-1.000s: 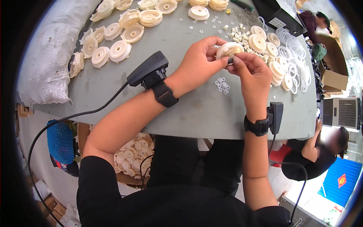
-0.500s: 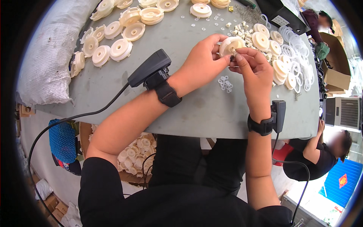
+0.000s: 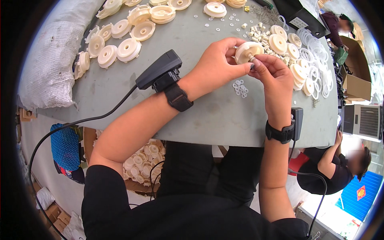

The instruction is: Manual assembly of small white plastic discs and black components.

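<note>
My left hand (image 3: 221,61) is closed around a round cream plastic disc part (image 3: 242,52), held above the table with its hollow side turned to the right. A short pale stem (image 3: 250,55) stands out of the middle of that part. At the stem's end my right hand (image 3: 277,82) is closed in a pinch between thumb and fingers; the tip of my left thumb meets it there. Below the hands lies a small cluster of white washers (image 3: 240,88). Just behind the right fingers are a heap of small cream bushings (image 3: 261,37) and several stacked cream discs (image 3: 277,43).
Many cream wheel-like parts (image 3: 129,49) cover the table's (image 3: 192,120) far left, beside a white woven sack (image 3: 52,60). Clear plastic rings (image 3: 326,76) lie at the right, near a black box (image 3: 300,18). A carton of cream parts (image 3: 146,162) is below. Two people are at the right.
My right hand has drawn slightly right and down from the disc, and more of the stem shows. The disc has shifted a little to the right in my left hand's grip.
</note>
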{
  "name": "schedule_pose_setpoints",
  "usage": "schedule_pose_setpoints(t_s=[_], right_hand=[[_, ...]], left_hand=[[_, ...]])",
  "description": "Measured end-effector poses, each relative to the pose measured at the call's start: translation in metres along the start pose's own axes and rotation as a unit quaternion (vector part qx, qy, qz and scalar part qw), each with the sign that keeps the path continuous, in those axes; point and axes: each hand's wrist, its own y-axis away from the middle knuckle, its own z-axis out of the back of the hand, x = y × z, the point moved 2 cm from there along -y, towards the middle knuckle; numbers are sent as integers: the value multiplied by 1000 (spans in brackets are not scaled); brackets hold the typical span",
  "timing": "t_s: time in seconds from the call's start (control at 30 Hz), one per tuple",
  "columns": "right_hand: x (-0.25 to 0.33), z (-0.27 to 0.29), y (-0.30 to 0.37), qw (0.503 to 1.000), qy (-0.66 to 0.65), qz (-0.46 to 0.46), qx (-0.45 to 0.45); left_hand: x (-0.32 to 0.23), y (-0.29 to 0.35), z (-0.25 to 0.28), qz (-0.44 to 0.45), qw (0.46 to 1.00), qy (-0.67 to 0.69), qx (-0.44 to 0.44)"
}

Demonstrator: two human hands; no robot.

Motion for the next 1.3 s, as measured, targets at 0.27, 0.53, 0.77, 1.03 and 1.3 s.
schedule_pose_setpoints(t_s=[0.27,0.53,0.77,1.03,1.3], right_hand=[[-1,-6,1,999,27,41,-5],[2,-13,4,994,48,78,-58],[6,0,4,976,174,94,-87],[11,9,-1,988,85,122,-44],[7,82,13,949,269,45,-160]], left_hand=[[2,1,3,20,999,-35,6],[0,2,0,16,1000,-22,7],[-1,-4,7,57,995,44,64],[5,-15,27,96,985,128,60],[4,-25,46,62,998,13,4]])
